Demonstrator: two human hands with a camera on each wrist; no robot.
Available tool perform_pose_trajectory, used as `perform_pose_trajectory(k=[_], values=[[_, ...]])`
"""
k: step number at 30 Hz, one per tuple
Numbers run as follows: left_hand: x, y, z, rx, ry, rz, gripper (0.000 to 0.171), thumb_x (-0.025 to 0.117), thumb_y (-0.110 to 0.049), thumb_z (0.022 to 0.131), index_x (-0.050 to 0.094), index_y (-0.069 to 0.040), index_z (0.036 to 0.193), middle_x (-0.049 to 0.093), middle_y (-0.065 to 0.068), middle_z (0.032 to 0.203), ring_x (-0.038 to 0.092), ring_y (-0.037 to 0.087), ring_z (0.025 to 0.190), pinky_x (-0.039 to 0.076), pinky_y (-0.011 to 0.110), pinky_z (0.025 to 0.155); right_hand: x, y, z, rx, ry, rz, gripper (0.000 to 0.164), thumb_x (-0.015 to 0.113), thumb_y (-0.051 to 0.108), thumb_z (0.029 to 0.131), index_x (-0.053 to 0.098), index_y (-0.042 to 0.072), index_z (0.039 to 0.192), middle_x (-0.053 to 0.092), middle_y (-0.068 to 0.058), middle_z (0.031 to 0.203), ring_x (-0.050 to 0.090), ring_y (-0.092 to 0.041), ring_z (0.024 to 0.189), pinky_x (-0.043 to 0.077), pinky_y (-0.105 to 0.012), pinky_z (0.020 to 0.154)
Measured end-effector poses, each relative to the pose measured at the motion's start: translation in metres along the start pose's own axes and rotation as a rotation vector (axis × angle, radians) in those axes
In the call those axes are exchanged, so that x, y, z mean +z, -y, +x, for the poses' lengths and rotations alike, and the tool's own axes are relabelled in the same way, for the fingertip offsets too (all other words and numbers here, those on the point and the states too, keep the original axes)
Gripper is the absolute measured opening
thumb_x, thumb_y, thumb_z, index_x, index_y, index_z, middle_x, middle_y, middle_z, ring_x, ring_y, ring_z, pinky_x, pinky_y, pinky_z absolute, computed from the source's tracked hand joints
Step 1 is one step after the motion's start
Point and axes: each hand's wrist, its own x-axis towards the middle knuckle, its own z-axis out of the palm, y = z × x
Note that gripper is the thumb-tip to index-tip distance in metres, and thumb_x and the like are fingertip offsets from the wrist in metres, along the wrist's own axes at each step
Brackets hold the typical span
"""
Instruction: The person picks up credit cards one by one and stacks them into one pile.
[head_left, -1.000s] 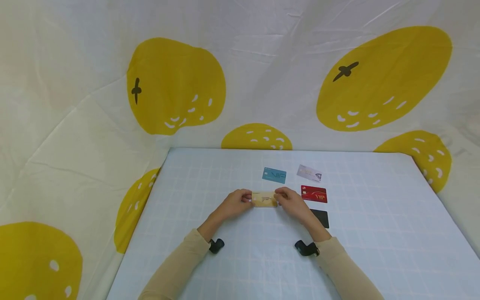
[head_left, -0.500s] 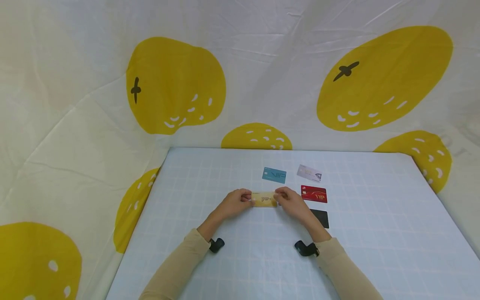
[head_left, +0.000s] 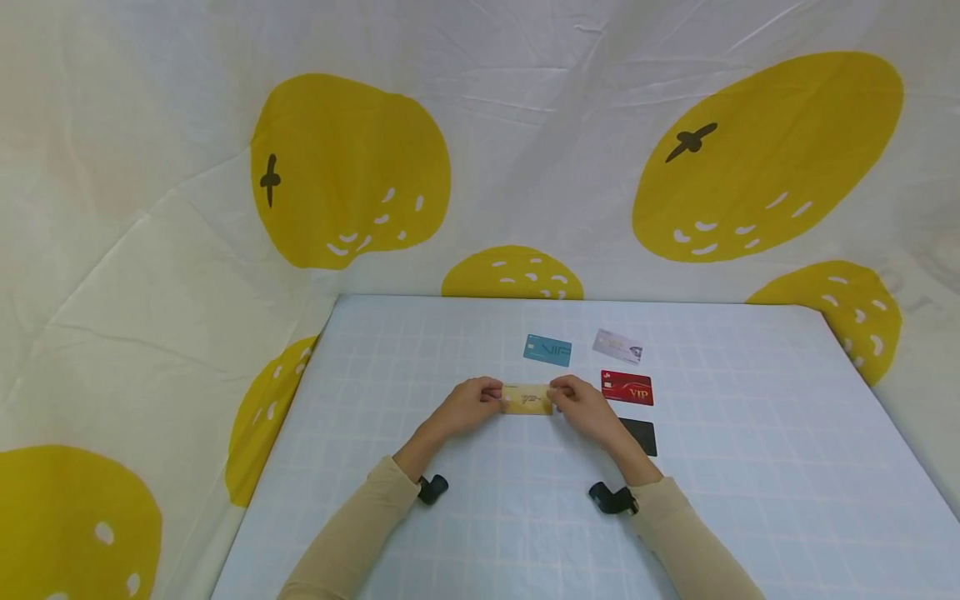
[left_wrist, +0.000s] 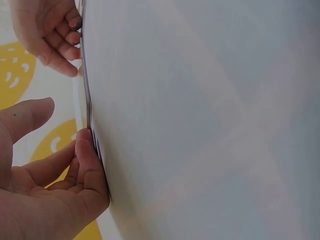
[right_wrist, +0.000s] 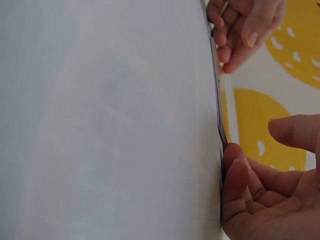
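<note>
A gold plastic card [head_left: 527,399] with dark script lies between both hands, low at the table surface in the head view. At its left end, curled fingers of my left hand [head_left: 471,407] hold it. My right hand [head_left: 588,406] grips the other end the same way. Seen nearly edge-on in the left wrist view, the card [left_wrist: 86,82] shows as a thin dark strip; beside it is my left hand [left_wrist: 55,185]. In the right wrist view my right hand [right_wrist: 272,195] has curled fingertips against the strip's near end. Fingers hide both card ends.
Behind the hands lie a teal VIP card [head_left: 547,350] and a pale silver card [head_left: 618,346]. Right of my right hand is a red VIP card [head_left: 627,388]. A black card [head_left: 642,437] is partly covered by my right forearm. A white tablecloth [head_left: 765,450] covers the table.
</note>
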Motion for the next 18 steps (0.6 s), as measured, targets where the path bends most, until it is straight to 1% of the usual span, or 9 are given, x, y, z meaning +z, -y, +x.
perform_pose_trajectory(k=[11,18], values=[[-0.0001,-0.0005,0.0,-0.004,-0.002,-0.011,0.044,0.069,-0.024,0.094,0.061,0.0,0.13,0.066,0.004,0.113,0.062,0.019,0.104,0.05,0.037,0.092,-0.0009,0.0002,-0.002,0.0,-0.009,0.014,0.037,0.061,0.031,0.099,0.062,0.008,0.127,0.066,-0.005,0.103,0.059,-0.024,0.09,0.054,-0.037,0.082],[-0.0054,-0.004,0.0031,0.011,-0.037,0.011,0.046,0.07,-0.027,0.093,0.061,-0.003,0.131,0.066,0.006,0.116,0.061,0.021,0.107,0.049,0.039,0.094,-0.0062,0.0018,0.0012,-0.005,-0.004,0.004,0.039,0.061,0.032,0.1,0.06,0.007,0.13,0.066,-0.007,0.104,0.06,-0.023,0.089,0.055,-0.035,0.08]])
